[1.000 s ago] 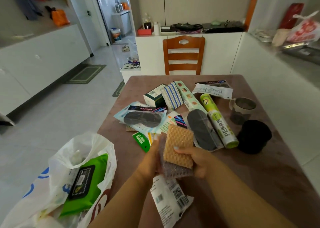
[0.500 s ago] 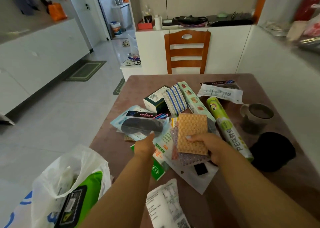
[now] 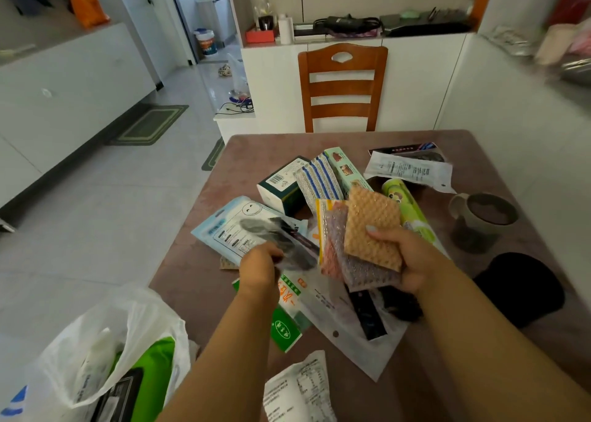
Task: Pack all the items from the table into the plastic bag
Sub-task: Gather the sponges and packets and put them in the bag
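Plastic bag [image 3: 105, 354] sits at lower left, off the near-left corner of the table [image 3: 262, 146], mouth open toward the person, a green wipes pack [image 3: 150, 377] already inside. Right hand [image 3: 412, 261] is closed on a stack of packaged scrubbing sponges [image 3: 372, 229], thumb on the peach waffle-textured top one, stack lifted above the clutter and tilted, long axis running away from the person. Left hand [image 3: 260, 266] is closed on the edge of a clear packet holding a dark insole [image 3: 281, 239], which lies over a pale blue packet [image 3: 230, 226]. Bag lies down and to the left of both hands; left hand is the nearer one, the right must cross the body or pass its load over. Judgement: next move is a leftward, downward carry into the bag mouth, which looks slack and may need holding open. Many items remain on the table: a dark green box [image 3: 281, 184], a green film roll [image 3: 409, 210], a mug [image 3: 483, 220], a black round object [image 3: 524, 287], assorted flat packets. Task appears early to mid-way.
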Demonstrator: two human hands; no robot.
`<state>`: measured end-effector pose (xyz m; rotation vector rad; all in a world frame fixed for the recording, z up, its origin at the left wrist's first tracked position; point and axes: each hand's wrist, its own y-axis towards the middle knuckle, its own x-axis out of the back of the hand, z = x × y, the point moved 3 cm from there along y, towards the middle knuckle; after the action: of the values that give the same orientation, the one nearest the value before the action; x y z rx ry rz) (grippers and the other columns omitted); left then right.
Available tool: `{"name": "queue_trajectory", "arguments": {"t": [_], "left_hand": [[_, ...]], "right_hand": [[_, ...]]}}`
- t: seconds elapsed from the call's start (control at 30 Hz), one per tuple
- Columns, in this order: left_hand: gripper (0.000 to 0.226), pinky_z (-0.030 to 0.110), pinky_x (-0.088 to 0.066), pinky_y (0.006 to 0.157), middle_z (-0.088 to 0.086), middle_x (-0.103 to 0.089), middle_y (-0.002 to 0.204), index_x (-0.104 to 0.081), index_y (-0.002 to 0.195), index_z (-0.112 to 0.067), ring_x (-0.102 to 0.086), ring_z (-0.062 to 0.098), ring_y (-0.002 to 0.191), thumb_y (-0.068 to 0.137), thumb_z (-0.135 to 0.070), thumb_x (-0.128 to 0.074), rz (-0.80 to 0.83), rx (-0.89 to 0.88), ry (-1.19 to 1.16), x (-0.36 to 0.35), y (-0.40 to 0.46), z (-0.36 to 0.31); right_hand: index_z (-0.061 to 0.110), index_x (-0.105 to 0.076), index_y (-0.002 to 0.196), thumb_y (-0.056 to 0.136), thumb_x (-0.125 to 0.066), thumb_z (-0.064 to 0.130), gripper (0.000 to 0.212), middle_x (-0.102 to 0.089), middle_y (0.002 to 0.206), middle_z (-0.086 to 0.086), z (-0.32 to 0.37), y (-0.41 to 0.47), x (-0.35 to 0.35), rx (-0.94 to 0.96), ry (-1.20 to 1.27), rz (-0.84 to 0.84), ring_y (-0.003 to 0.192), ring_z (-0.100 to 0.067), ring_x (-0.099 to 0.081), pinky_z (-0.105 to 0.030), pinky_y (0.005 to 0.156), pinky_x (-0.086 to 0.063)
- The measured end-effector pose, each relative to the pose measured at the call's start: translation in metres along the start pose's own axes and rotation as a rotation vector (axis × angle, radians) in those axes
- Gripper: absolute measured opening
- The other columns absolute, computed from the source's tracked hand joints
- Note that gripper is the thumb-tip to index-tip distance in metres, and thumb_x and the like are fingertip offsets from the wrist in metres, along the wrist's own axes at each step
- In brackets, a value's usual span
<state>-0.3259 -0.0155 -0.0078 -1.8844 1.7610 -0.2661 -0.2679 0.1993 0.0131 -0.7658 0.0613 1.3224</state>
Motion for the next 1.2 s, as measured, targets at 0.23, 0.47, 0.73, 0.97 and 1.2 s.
{"name": "queue_trajectory", "arguments": {"t": [0.23,0.47,0.73,0.97,1.2], "left_hand": [[0.020,0.039,-0.045,0.083,0.016,-0.057,0.084,-0.056,0.086,-0.005,-0.054,0.030,0.086,0.081,-0.013,-0.038,0.245,0.266,0.052,-0.035,-0.033,0.023],[0.049,0.027,-0.052,0.065,0.011,-0.062,0.086,-0.052,0.128,-0.003,-0.045,0.017,0.058,0.101,-0.041,-0.035,0.194,0.304,0.204,-0.086,-0.044,0.038],[0.053,0.037,-0.044,0.097,0.024,-0.042,0.147,-0.037,0.142,0.003,-0.041,0.037,0.135,0.102,-0.031,-0.038,0.231,0.329,0.233,-0.115,-0.049,0.038],[0.048,0.033,-0.051,0.068,0.008,-0.071,0.099,-0.065,0.112,-0.017,-0.067,0.023,0.091,0.093,-0.056,-0.044,0.322,0.267,0.111,-0.089,-0.045,0.035],[0.070,0.041,-0.047,0.094,0.018,-0.065,0.124,-0.059,0.129,-0.011,-0.061,0.035,0.114,0.090,-0.064,-0.037,0.174,0.248,-0.039,-0.051,-0.032,0.034]], "right_hand": [[0.013,-0.067,0.104,0.071,-0.066,0.017,0.034,-0.075,0.093,-0.013,-0.001,-0.004,-0.001,-0.023,0.071,0.018,0.088,-0.032,-0.070,-0.046,0.082,-0.053],[0.012,-0.053,0.128,0.079,-0.073,0.017,0.054,-0.064,0.119,-0.009,0.022,-0.017,0.059,0.030,-0.246,-0.344,0.099,-0.029,-0.063,-0.038,0.078,-0.052],[0.009,-0.062,0.101,0.073,-0.077,0.012,0.032,-0.068,0.111,-0.017,-0.003,-0.018,0.053,-0.179,-0.439,-0.298,0.101,-0.034,-0.065,-0.043,0.088,-0.053],[0.016,-0.064,0.100,0.065,-0.080,0.015,0.039,-0.073,0.098,-0.010,0.001,-0.019,0.039,-0.105,-0.347,-0.111,0.092,-0.028,-0.067,-0.037,0.080,-0.052],[0.014,-0.066,0.098,0.072,-0.071,0.010,0.028,-0.075,0.089,-0.009,-0.003,-0.006,0.012,-0.094,-0.231,0.016,0.093,-0.030,-0.066,-0.043,0.088,-0.051]]}}
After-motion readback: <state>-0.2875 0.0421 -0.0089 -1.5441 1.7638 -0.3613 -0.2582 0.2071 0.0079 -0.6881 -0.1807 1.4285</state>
